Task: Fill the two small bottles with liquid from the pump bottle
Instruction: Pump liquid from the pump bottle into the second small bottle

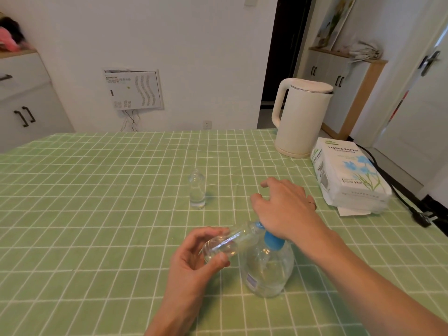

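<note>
A clear pump bottle (268,270) with a blue pump top stands on the green checked tablecloth near the front. My right hand (283,207) presses down on the pump head with its palm, fingers spread and fairly straight. My left hand (194,260) grips a small clear bottle (228,243), tilted almost flat, its mouth held against the blue spout. A second small clear bottle (197,190) stands upright and uncapped farther back on the table, apart from both hands, with a little liquid at its bottom.
A cream electric kettle (300,117) stands at the back right. A white tissue paper pack (349,173) lies to the right, with a black power cord (412,209) along the table's right edge. The tablecloth (97,214) stretches wide to the left.
</note>
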`<state>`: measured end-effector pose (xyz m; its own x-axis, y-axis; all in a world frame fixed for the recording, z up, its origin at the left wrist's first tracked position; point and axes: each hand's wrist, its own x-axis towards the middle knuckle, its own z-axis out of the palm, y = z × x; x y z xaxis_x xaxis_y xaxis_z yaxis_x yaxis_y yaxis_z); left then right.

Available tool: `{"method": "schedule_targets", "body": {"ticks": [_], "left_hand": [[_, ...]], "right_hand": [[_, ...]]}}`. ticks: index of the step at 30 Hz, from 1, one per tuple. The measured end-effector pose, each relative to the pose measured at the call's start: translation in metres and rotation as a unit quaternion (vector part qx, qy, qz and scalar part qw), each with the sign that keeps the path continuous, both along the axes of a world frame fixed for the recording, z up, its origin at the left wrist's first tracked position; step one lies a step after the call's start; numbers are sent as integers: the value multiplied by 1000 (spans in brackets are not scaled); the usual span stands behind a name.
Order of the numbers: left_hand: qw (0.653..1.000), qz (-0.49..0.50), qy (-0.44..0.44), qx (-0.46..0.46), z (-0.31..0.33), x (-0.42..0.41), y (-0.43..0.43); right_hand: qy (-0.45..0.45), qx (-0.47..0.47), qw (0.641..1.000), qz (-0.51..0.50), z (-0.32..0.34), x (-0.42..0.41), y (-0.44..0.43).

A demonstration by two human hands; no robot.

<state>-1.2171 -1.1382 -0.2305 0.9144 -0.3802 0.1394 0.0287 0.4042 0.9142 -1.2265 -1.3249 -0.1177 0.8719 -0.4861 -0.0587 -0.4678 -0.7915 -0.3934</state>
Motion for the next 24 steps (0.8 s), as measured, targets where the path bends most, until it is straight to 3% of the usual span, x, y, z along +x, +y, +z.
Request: {"method": "schedule_targets", "body": {"ticks": [3, 14, 24], "left_hand": [[1000, -1, 0, 6, 0, 0, 1], [1000, -1, -2, 4, 3, -2, 0], [1000, 2, -7, 7, 2, -2, 1]], "right_hand": [[17, 13, 1000, 2, -4, 0, -1], [-51, -42, 998, 10, 1, -4, 2], [-9, 1, 1000, -1, -5, -4, 1]]}}
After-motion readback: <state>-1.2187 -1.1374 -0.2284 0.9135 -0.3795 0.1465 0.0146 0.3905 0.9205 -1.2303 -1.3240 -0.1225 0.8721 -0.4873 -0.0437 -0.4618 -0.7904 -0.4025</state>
